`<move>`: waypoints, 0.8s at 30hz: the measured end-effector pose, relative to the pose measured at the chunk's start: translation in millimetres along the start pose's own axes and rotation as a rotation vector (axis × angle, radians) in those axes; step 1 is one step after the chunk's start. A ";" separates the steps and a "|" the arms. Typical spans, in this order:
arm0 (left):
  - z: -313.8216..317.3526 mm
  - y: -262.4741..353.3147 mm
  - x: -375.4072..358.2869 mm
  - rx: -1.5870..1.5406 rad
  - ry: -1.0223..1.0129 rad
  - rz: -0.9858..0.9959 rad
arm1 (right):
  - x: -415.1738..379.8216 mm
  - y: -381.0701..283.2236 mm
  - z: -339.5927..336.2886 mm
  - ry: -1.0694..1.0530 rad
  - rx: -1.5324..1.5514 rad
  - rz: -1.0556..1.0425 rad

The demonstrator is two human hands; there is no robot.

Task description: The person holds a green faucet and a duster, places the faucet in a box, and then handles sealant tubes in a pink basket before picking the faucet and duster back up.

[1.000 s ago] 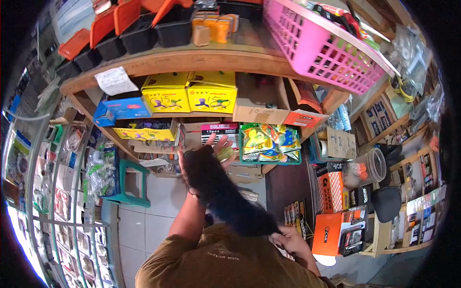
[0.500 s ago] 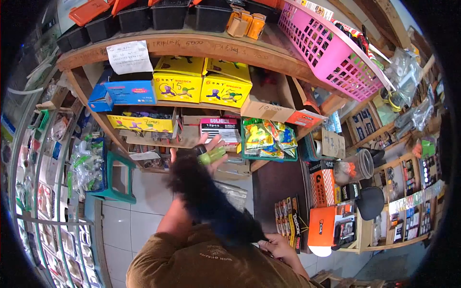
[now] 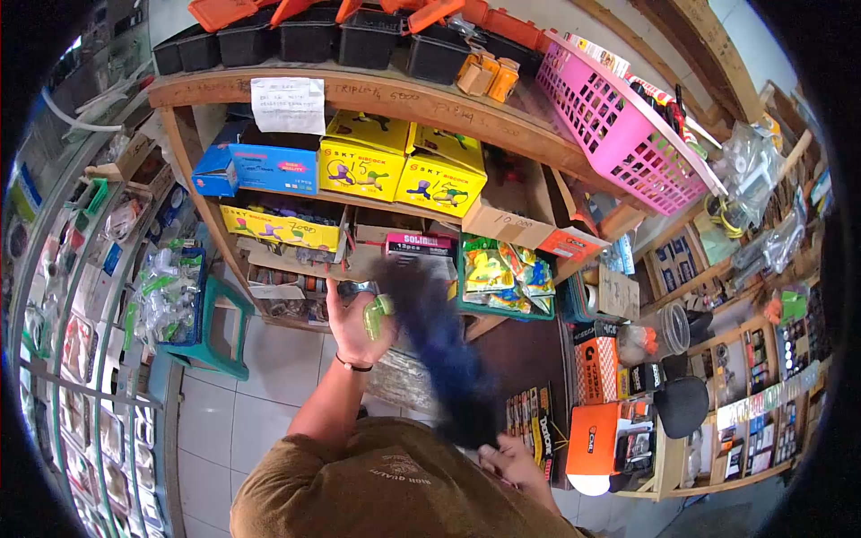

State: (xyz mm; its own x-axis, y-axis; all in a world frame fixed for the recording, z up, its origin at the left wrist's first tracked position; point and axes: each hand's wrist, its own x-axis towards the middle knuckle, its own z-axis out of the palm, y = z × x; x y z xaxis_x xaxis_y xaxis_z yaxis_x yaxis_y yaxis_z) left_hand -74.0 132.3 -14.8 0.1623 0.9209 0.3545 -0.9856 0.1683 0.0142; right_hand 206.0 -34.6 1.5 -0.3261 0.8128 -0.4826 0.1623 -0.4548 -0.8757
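Note:
My left hand (image 3: 352, 327) is raised in front of the lower shelf, palm up. It holds a small yellow-green translucent piece (image 3: 377, 316), whose exact kind I cannot tell. In my right hand (image 3: 513, 462), closed low near my body, is the end of a dark blue-black feather duster (image 3: 448, 359). Motion blurs the duster, which slants up and left past my left hand. Its fluffy tip overlaps the pink SOLIGEN box (image 3: 420, 242) on the shelf.
Yellow boxes (image 3: 361, 169) and a blue box (image 3: 273, 169) fill the upper shelf. A green basket of packets (image 3: 507, 309) stands lower right. Above hangs a pink basket (image 3: 619, 125). A green stool (image 3: 235, 327) and glass display shelves (image 3: 90, 394) are at left.
The duster has swung right, off my left hand, exposing the palm and the green piece. The left forearm is more upright. The shelves sit slightly further right in view.

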 end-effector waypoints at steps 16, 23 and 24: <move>-5.6 2.8 0.0 0.074 0.038 0.083 | 7.7 -38.7 -0.2 0.095 -0.133 0.180; -32.5 11.5 1.3 -0.121 -0.279 0.008 | 20.2 -39.3 -5.5 0.052 0.028 0.094; -23.2 10.9 2.3 0.023 -0.157 0.036 | 20.1 -31.5 -12.5 0.035 -0.181 0.198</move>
State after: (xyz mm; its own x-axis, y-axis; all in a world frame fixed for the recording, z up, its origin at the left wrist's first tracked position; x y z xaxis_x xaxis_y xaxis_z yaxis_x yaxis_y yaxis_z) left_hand -83.3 144.4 -35.5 0.1189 0.8599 0.4965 -0.9919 0.1258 0.0197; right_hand 206.0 0.6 19.3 -0.2392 0.7282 -0.6422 0.3844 -0.5364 -0.7513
